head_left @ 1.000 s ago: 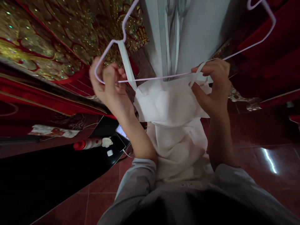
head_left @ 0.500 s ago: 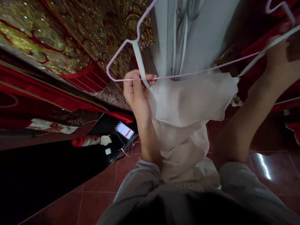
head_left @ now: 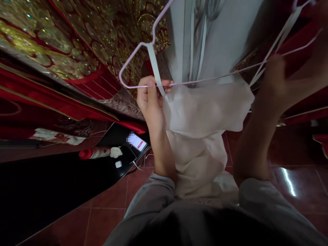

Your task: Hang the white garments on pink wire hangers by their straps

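Observation:
My left hand (head_left: 151,94) is closed round the lower bar of a pale pink hanger (head_left: 133,53), near its left end. One white strap of a sheer off-white garment (head_left: 205,106) loops over the hanger's left shoulder and passes by my left fingers. The garment hangs down in front of me in loose folds. At the right, a second thin strap (head_left: 271,51) runs up to the hanger's other shoulder. Beside it is my right hand (head_left: 282,78), blurred, its thumb apart from the fingers, which stretch toward the right edge. It seems to hold nothing.
Red and gold sequined clothes (head_left: 77,41) hang at the left. Pale grey cloth (head_left: 220,37) hangs behind the hanger. A black table (head_left: 64,181) at the lower left bears a lit phone (head_left: 138,141), a red-capped bottle (head_left: 93,152) and a small white case (head_left: 118,164).
My right hand has come left and away from the strap. That strap now sits up over the hanger's right shoulder. My left hand keeps its hold, shifting only slightly right.

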Demonstrator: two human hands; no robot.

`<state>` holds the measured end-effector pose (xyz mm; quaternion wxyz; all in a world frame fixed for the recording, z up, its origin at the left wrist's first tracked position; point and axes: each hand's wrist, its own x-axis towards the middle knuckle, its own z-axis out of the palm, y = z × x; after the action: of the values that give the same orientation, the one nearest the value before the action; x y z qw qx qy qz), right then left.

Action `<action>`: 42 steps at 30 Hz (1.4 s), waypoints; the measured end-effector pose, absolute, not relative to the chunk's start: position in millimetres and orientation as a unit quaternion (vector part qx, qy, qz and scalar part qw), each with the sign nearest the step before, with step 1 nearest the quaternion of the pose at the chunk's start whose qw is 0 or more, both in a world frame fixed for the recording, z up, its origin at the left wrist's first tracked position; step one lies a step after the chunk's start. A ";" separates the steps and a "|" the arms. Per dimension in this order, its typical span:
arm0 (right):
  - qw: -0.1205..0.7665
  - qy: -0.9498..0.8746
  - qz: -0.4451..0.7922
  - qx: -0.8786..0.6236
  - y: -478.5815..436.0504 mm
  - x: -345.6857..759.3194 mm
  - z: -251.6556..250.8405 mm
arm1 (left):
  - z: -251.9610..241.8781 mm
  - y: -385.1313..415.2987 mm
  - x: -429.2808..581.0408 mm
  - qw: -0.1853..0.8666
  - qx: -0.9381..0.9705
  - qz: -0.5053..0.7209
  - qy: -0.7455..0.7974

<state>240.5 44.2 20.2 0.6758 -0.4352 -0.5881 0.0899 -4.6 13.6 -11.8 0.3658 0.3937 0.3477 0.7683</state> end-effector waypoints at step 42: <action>0.644 -0.635 0.019 -0.427 12.5 206.6 -35.9 | -16.3 -3.6 -14.9 0.347 0.382 0.788 0.336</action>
<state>206.6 12.5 -35.9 0.6439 -0.4272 -0.6345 0.0191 -14.9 -3.6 -16.3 0.3465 0.3822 0.3358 0.7881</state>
